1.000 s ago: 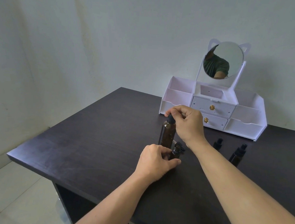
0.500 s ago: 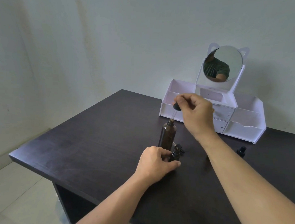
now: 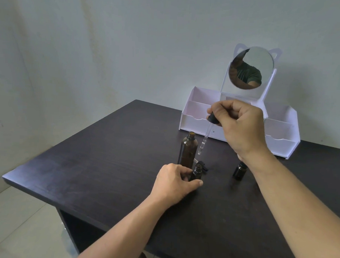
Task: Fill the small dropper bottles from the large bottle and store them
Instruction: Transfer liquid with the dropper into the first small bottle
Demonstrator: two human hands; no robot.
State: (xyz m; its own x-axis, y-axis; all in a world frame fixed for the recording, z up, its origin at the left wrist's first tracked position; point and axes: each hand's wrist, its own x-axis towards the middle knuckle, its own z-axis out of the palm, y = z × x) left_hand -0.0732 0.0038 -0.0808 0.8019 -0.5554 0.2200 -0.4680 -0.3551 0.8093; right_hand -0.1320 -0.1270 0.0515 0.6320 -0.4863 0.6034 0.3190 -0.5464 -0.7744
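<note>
**Transfer step in hand: loaded dropper between large bottle and small bottle**

Your right hand [image 3: 241,128] pinches the black bulb of a glass dropper [image 3: 204,139], held aloft and tilted, its tip just right of the large amber bottle [image 3: 187,150] and above the worktop [image 3: 105,165]. The large bottle stands upright with its neck uncapped. Your left hand [image 3: 174,184] grips a small open dropper bottle [image 3: 197,172], standing just in front of the large one. A small black cap [image 3: 260,166] appears to lie just behind it. A second small bottle [image 3: 239,172] stands further right, partly hidden by your right forearm; whether it is capped I cannot tell.

Judgement: you are carrying liquid across to the small bottle. The next move calls for bringing the pipette tip upright over that narrow neck, then squeezing gently while the left hand keeps the bottle steady. Whether the pipette holds liquid is not clear.

The worktop is dark wood-grain, set against a plain pale wall. At its rear stands a white organiser [image 3: 281,137] with open compartments and a round mirror [image 3: 250,68], the likely storage place. Pale floor tiles show at lower left.
</note>
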